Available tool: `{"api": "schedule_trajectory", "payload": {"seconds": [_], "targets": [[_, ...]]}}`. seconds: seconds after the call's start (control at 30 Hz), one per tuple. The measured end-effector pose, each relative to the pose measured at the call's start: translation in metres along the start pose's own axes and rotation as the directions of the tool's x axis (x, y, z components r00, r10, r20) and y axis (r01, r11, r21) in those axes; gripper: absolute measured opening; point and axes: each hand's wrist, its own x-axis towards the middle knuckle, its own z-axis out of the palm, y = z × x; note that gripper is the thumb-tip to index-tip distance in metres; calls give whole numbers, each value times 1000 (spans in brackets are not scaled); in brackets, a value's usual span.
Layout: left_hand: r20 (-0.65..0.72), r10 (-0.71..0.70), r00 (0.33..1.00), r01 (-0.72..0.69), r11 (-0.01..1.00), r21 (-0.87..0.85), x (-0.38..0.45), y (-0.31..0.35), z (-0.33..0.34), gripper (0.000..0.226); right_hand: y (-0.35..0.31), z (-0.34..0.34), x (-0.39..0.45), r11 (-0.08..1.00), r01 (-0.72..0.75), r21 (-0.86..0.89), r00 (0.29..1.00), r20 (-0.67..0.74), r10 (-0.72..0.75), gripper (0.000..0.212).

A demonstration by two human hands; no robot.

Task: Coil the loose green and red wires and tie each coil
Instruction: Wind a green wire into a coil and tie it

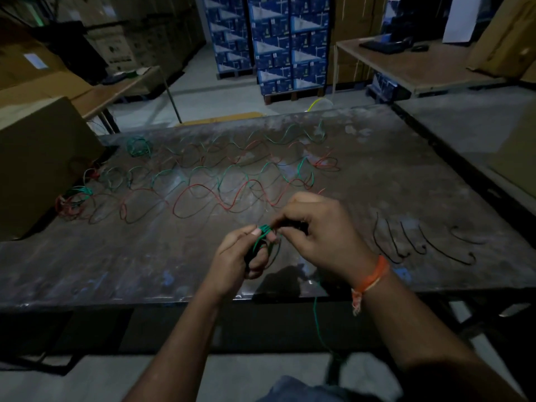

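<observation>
My left hand point(240, 253) grips a small coil of green wire point(265, 237) above the near edge of the dark table point(116, 256). My right hand point(316, 227) pinches the same coil at its top, right beside the left thumb. A green wire tail point(317, 323) hangs down past the table's front edge. Long loose green and red wires point(220, 184) snake in loops across the middle of the table. A finished green coil point(138, 146) lies at the far left. A green and red bundle point(72, 201) sits by the box.
Several short black ties point(417, 242) lie in a row on the table's right side. A big cardboard box point(40, 163) stands at the table's left edge. Behind are other tables, stacked blue cartons point(278, 44) and brown boxes.
</observation>
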Motion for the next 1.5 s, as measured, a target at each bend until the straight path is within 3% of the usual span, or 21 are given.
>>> {"api": "schedule_trajectory", "payload": {"seconds": [0.13, 0.27, 0.43, 0.53, 0.6, 0.8, 0.9, 1.07, 1.2, 1.3, 1.5], "targets": [[34, -55, 998, 60, 980, -190, 1, -3, 12, 30, 16, -4, 3, 985, -115, 125, 992, -28, 120, 10], [91, -53, 994, 80, 941, -329, 0, -3, 16, 27, 38, 5, -7, 884, -310, 349, 951, 107, 290, 9], [166, -74, 983, 153, 831, -535, 5, -9, 20, 26, 38, 25, -24, 626, -560, 543, 828, 357, 432, 33], [185, -94, 978, 188, 775, -603, 5, -13, 24, 27, 38, 28, -25, 402, -624, 670, 766, 424, 483, 41], [201, -114, 973, 214, 775, -595, 3, -14, 25, 26, 36, 32, -24, 332, -630, 702, 746, 427, 511, 45], [267, -140, 954, 268, 796, -542, -1, -11, 15, 29, 22, 48, -23, 492, -531, 690, 808, 235, 540, 42], [267, -171, 948, 292, 797, -529, 1, -9, 9, 44, 22, 56, -22, 511, -521, 684, 816, 222, 534, 40], [186, -157, 970, 234, 807, -543, 6, 1, 1, 36, 19, 65, -12, 550, -516, 657, 821, 196, 536, 45], [89, -206, 974, 212, 712, -669, 9, 5, -21, 38, 28, 69, -10, 536, -538, 651, 819, 252, 515, 31], [87, -149, 985, 164, 651, -741, 9, 5, -44, 35, 37, 73, -17, 527, -564, 636, 804, 276, 527, 6], [-16, 15, 1000, -21, 456, -890, 11, 18, -101, 26, 47, 88, -48, 577, -616, 536, 763, 225, 606, 20]]}}
